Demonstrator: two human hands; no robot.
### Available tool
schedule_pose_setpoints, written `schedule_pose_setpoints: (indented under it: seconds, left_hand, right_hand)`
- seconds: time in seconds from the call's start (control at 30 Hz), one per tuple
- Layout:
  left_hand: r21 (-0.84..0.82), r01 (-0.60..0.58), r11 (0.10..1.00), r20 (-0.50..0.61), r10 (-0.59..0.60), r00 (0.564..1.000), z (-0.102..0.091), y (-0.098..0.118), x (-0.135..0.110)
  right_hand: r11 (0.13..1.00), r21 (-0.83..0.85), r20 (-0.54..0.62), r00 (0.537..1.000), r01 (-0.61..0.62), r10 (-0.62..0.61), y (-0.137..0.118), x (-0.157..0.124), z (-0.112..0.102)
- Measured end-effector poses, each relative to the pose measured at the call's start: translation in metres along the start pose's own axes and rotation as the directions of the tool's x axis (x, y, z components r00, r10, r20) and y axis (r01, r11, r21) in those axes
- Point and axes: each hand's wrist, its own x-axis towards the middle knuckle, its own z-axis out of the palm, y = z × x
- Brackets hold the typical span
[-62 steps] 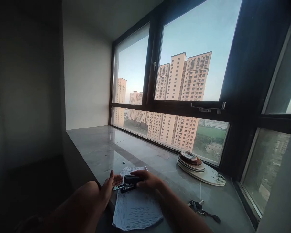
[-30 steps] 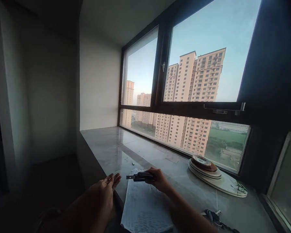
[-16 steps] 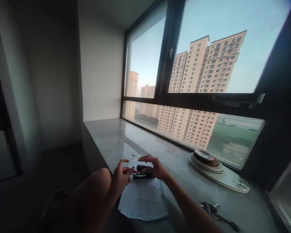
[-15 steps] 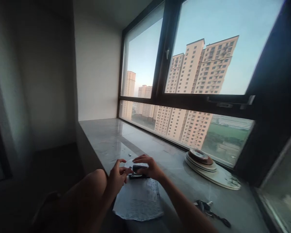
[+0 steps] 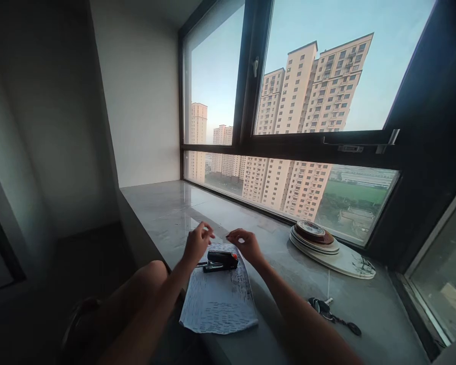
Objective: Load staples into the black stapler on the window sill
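Note:
A black stapler [image 5: 221, 260] with a red spot at its right end rests on a sheet of paper [image 5: 220, 309] covered in handwritten lines. A slim metal part sticks out from the stapler's left end. My left hand [image 5: 197, 244] hovers just beyond and left of the stapler, fingers bent and apart, with nothing visible in them. Across from it, my right hand [image 5: 248, 247] is above the paper's far right edge, thumb and fingertips pinched together. A tiny dark bit shows at those fingertips, too small to name. Neither hand touches the stapler.
The paper lies on a grey stone windowsill [image 5: 155, 203]. Stacked plates [image 5: 313, 241] and an oval platter [image 5: 359, 266] stand by the window at right. Keys [image 5: 327, 308] lie near my right forearm. My knee [image 5: 155, 274] is beside the sill's left edge.
Both hands have left the stapler and moved up and away from it, so it now lies uncovered on the paper. The view has shifted slightly.

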Motion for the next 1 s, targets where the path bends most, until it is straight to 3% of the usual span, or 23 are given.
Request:
schedule_pose_setpoints:
  seconds: [0.03, 0.13, 0.27, 0.4, 0.57, 0.87, 1.0]
  left_hand:
    - [0.084, 0.007, 0.996, 0.020, -0.009, 1.000, -0.004, -0.009, 0.013]
    - [0.102, 0.000, 0.995, 0.106, -0.010, 0.994, -0.010, -0.038, 0.040]
    - [0.081, -0.006, 0.997, 0.221, -0.012, 0.975, -0.004, -0.070, 0.044]
    - [0.116, -0.007, 0.993, 0.223, -0.019, 0.975, -0.003, -0.089, 0.037]
    - [0.208, 0.024, 0.978, 0.154, -0.057, 0.986, -0.013, -0.099, 0.027]
    - [0.240, 0.139, 0.961, -0.029, -0.136, 0.990, -0.024, -0.103, 0.002]
    - [0.224, 0.154, 0.962, -0.073, -0.141, 0.987, -0.027, -0.103, -0.010]
  right_hand:
    - [0.991, -0.120, -0.067, 0.996, -0.063, 0.056, 0.012, -0.003, -0.002]
    - [0.873, -0.417, -0.179, 0.965, -0.252, 0.193, 0.044, -0.014, -0.011]
    - [0.772, -0.573, -0.123, 0.960, -0.275, 0.251, 0.068, -0.025, -0.019]
    - [0.779, -0.577, -0.065, 0.965, -0.244, 0.254, 0.077, -0.022, -0.018]
    - [0.805, -0.552, -0.035, 0.971, -0.217, 0.237, 0.085, -0.021, -0.014]
    - [0.819, -0.491, -0.224, 0.951, -0.298, 0.213, 0.069, -0.019, -0.018]
    - [0.882, -0.422, -0.258, 0.960, -0.211, 0.107, 0.044, -0.015, -0.011]
